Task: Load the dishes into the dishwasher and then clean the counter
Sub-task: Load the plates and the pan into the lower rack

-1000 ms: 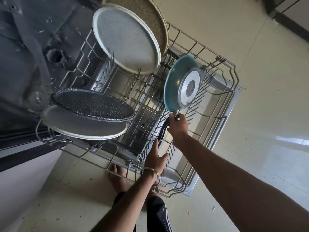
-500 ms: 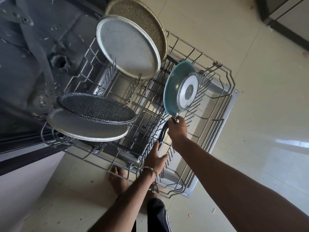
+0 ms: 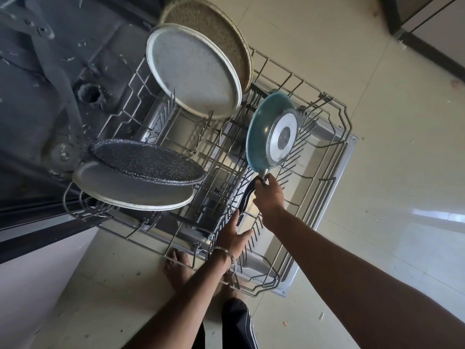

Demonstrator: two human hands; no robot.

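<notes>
A teal frying pan (image 3: 259, 137) stands on edge in the pulled-out wire rack (image 3: 334, 137) of the dishwasher, its metal base facing right. My right hand (image 3: 269, 195) grips the pan's dark handle (image 3: 247, 195) just below the pan. My left hand (image 3: 231, 235), a bangle on its wrist, has straight fingers reaching to the lower end of that handle among the rack tines. A grey plate (image 3: 191, 71) and a tan speckled plate (image 3: 214, 26) stand at the rack's far end. A dark speckled plate (image 3: 146, 162) lies over a pale plate (image 3: 125, 192) at the left.
The open dishwasher door (image 3: 324, 182) lies under the rack. The dark tub interior (image 3: 63, 71) is at the left. Pale tiled floor (image 3: 377, 96) surrounds the machine, with my bare foot (image 3: 177, 268) by the rack's front edge. A dark cabinet base (image 3: 427, 51) runs at top right.
The pan has tipped slightly more upright and shifted little; my right hand stays on its handle and my left hand stays by the handle's lower end.
</notes>
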